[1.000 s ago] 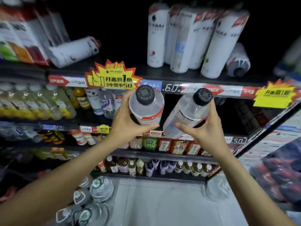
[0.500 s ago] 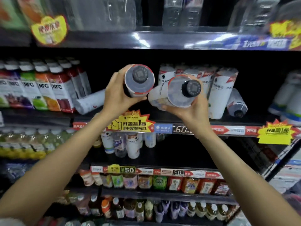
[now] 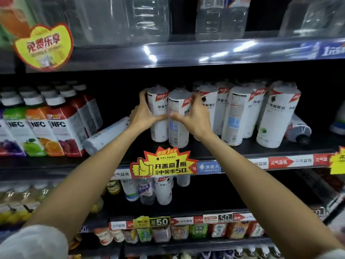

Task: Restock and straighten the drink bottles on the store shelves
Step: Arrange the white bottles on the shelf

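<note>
Two white-labelled drink bottles stand upright side by side on the middle shelf [image 3: 233, 149]. My left hand [image 3: 142, 114] grips the left bottle [image 3: 158, 126] round its side. The right bottle [image 3: 177, 128] is held by my right hand [image 3: 194, 118], fingers curled round its right side. To their right stand several more of the same white bottles [image 3: 237, 116]. One white bottle [image 3: 106, 136] lies tipped over to the left, leaning on the juice cartons. Another bottle [image 3: 298, 130] lies on its side at the far right.
NFC juice cartons [image 3: 48, 128] fill the shelf's left part. A yellow starburst promo tag [image 3: 164, 165] sticks out from the shelf edge below my hands. Large clear water bottles [image 3: 149, 17] stand on the shelf above. Lower shelves hold several small drinks [image 3: 147, 189].
Both hands carried the two bottles up from in front of the shelves and stood them upright on the middle shelf. The view tilted upward.
</note>
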The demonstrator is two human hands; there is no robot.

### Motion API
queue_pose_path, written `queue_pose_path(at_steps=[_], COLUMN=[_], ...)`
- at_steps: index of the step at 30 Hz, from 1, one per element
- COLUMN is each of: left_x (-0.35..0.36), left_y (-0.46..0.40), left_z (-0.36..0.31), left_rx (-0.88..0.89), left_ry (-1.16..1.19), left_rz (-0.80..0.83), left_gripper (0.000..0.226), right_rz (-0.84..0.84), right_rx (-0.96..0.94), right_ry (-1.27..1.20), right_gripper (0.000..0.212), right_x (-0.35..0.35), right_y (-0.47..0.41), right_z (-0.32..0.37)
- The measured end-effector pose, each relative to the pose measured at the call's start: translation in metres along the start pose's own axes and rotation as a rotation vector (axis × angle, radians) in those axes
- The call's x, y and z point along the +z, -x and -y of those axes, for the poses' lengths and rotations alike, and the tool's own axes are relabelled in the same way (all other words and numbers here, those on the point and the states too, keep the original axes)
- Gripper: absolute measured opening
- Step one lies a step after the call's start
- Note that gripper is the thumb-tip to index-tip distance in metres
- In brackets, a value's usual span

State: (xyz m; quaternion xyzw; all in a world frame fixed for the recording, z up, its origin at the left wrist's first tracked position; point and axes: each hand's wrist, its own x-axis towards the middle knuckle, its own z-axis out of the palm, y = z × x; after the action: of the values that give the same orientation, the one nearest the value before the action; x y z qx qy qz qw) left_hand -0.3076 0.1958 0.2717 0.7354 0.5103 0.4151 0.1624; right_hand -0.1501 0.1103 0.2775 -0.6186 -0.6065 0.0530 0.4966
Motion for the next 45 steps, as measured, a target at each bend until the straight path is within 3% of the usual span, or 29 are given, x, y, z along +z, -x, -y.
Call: queue_pose_path(at_steps=[6, 10, 16, 22, 29, 34, 40, 45], left_x=[-0.001, -0.001, 0.011, 0.021, 0.046, 0.044, 0.009, -0.021], left_y=[-0.014, -0.006, 0.001, -0.015, -0.039, -0.037, 0.007, 0.073], left_z=[0.012, 0.026, 0.044, 0.044, 0.031, 0.024, 0.000, -0.026], left_rx=[0.009, 0.025, 0.034, 0.036, -0.017, -0.038, -0.002, 0.288], left_ry=[0.086, 0.094, 0.051, 0.000, 0.085, 0.156, 0.156, 0.050], left_rz=[0.043, 0.103, 0.080, 0.036, 0.022, 0.092, 0.109, -0.031], left_gripper=[0.116, 0.124, 0.124, 0.120, 0.094, 0.077, 0.047, 0.032], right_rz=[-0.018, 0.065, 0.026, 0.112, 0.243, 0.370, 0.160, -0.015], right_rx=[0.024, 0.121, 0.199, 0.306, 0.246, 0.195, -0.047, -0.207], right_ry=[0.203, 0.340, 0.224, 0.066, 0.081, 0.152, 0.073, 0.099], right_gripper=[0.090, 0.088, 0.086, 0.080, 0.087, 0.072, 0.049, 0.033], right_x=[0.020, 0.025, 0.052, 0.063, 0.068, 0.055, 0.023, -0.012], right_y=[0.002, 0.026, 0.020, -0.011, -0.020, -0.023, 0.013, 0.069], right_z=[-0.003, -0.017, -0.010, -0.009, -0.018, -0.019, -0.005, -0.001])
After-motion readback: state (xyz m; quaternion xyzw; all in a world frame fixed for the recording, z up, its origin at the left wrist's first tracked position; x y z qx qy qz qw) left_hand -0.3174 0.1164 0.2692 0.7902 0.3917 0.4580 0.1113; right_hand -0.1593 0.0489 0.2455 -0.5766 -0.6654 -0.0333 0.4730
